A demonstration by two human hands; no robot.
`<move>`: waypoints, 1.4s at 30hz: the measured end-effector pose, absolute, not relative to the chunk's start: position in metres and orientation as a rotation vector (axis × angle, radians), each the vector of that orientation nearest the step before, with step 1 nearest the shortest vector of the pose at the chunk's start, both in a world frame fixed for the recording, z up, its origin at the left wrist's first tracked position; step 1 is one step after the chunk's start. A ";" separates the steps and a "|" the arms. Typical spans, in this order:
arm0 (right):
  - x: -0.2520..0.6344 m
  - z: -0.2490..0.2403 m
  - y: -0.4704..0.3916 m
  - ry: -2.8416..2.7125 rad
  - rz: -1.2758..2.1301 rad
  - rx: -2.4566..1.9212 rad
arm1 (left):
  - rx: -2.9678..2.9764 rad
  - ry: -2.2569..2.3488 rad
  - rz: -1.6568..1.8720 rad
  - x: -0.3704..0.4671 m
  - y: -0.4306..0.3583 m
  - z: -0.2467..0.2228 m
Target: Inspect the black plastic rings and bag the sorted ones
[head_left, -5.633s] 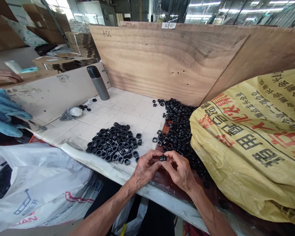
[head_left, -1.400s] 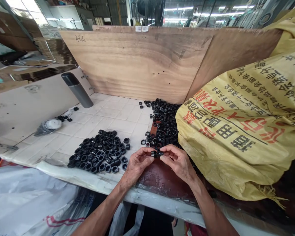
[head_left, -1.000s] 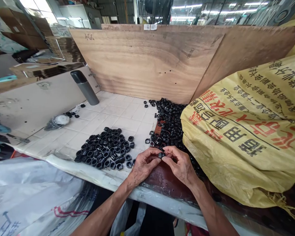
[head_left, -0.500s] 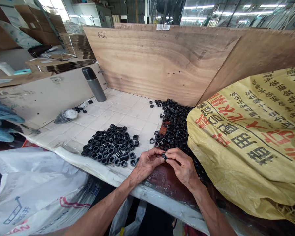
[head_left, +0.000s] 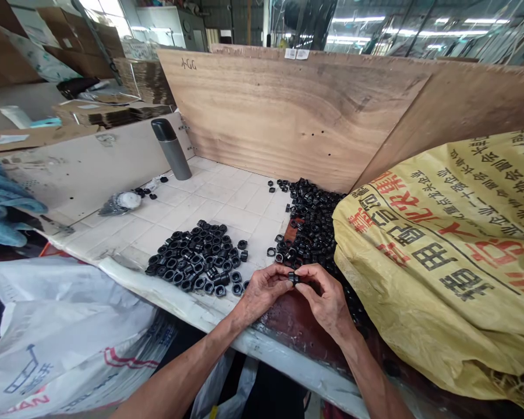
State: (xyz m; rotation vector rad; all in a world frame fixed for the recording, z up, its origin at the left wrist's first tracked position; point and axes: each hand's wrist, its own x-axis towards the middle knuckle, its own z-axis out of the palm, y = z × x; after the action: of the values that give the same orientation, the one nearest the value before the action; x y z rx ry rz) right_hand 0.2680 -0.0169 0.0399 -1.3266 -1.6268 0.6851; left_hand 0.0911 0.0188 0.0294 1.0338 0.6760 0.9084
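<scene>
Between both hands, over the table's front edge, is one small black ring-shaped nut (head_left: 294, 278). My left hand (head_left: 264, 291) pinches it from the left with thumb and fingertips. From the right, my right hand (head_left: 325, 294) grips the same part with thumb and forefinger. To the left of my hands a heap of black nuts (head_left: 196, 256) lies on the pale tabletop, many with their round openings facing up. A second, larger pile of black parts (head_left: 312, 215) spreads beyond my hands and partly under the yellow sack; its right side is hidden.
A yellow woven sack (head_left: 441, 250) bulges over the table's right side. Wooden boards (head_left: 288, 116) wall the back. A grey flask (head_left: 172, 150) stands back left, near a small plastic bag (head_left: 121, 203). White sacks (head_left: 61, 331) hang at the front left.
The fingers of my right hand have opened slightly around the nut, so more of it shows. The whole view has shifted a little; the piles look the same.
</scene>
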 end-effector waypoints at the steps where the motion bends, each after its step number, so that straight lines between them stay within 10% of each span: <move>1: 0.268 0.039 -0.016 -1.631 0.661 -1.339 | 1.061 0.681 0.922 0.091 0.019 0.030; 42: 0.265 0.046 -0.019 -1.667 0.562 -1.460 | 1.218 0.719 1.011 0.092 0.017 0.024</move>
State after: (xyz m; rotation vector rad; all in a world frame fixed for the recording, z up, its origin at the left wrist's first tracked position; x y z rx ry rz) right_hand 0.2649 -0.0187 0.0463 -1.4600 -1.6675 0.5624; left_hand 0.0922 0.0171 0.0239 1.2177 0.7190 1.0109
